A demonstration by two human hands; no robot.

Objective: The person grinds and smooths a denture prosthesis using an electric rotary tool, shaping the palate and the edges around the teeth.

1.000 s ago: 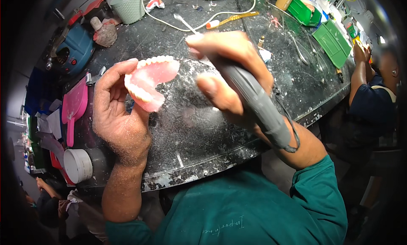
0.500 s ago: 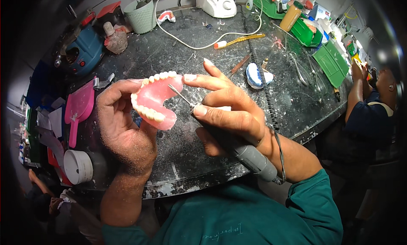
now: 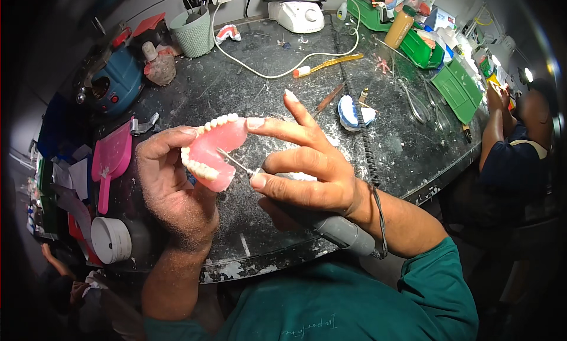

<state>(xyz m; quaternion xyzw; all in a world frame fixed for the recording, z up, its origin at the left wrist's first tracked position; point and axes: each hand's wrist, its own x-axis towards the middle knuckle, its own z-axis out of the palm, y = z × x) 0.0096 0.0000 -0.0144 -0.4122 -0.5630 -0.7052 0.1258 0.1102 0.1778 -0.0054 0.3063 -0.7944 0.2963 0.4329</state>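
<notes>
My left hand (image 3: 174, 187) grips a pink denture (image 3: 214, 153) with a row of white teeth, held up over the dark workbench (image 3: 248, 99). My right hand (image 3: 307, 170) holds a grey rotary handpiece (image 3: 336, 229) like a pen. Its thin metal bur (image 3: 233, 161) touches the inner pink surface of the denture. My right index finger rests on the denture's upper edge. A coiled black cord (image 3: 366, 146) runs from the handpiece across the bench.
On the bench lie a blue and white dental cast (image 3: 353, 112), a yellow-handled tool (image 3: 328, 64), a white control box (image 3: 298, 15), a green mesh cup (image 3: 195, 34), a blue machine (image 3: 115, 81) and green bins (image 3: 422, 49). A pink brush (image 3: 109, 161) is left. Another person (image 3: 514, 158) works at right.
Both hands shifted slightly with the denture. The handpiece turned from lying across my palm a second ago to a pen grip, with its bur now inside the denture.
</notes>
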